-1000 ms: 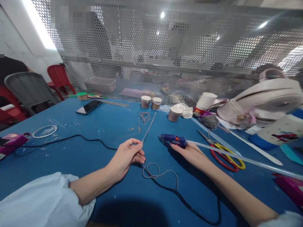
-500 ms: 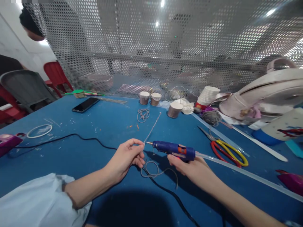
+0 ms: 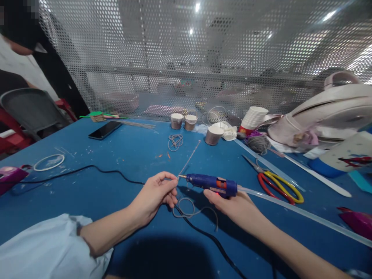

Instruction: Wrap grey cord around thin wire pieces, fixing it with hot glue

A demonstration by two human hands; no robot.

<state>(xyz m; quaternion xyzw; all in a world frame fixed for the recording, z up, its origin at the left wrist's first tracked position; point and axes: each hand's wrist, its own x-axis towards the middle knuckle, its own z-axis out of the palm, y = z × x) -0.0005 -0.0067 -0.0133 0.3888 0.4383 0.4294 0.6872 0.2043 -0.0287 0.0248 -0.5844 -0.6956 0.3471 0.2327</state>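
Note:
My right hand (image 3: pixel 232 201) grips a blue hot glue gun (image 3: pixel 210 183) lying level, a long clear glue stick (image 3: pixel 290 207) running out of its back. The gun's tip meets, or nearly meets, a thin wire wrapped in grey cord (image 3: pixel 190 157). That wire is pinched near its lower end between the thumb and fingertips of my left hand (image 3: pixel 159 190), and it slants up and away. A loose grey cord (image 3: pixel 186 207) curls on the blue table (image 3: pixel 139 240) below the gun; whether it joins the wire is hidden by my fingers.
Red-and-yellow-handled scissors (image 3: pixel 279 186) lie at right, near grey yarn (image 3: pixel 258 144) and a pale bag (image 3: pixel 319 110). Small cups (image 3: pixel 214 135) and coiled cord (image 3: pixel 175 142) sit ahead. A phone (image 3: pixel 105 130) and white ring (image 3: pixel 49 162) lie left; a black cable (image 3: pixel 110 169) crosses the table.
The glue gun has shifted slightly left, its tip closer to my left fingertips. The wire's far end has swung a little to the right. At far left, a person in black has moved further into view.

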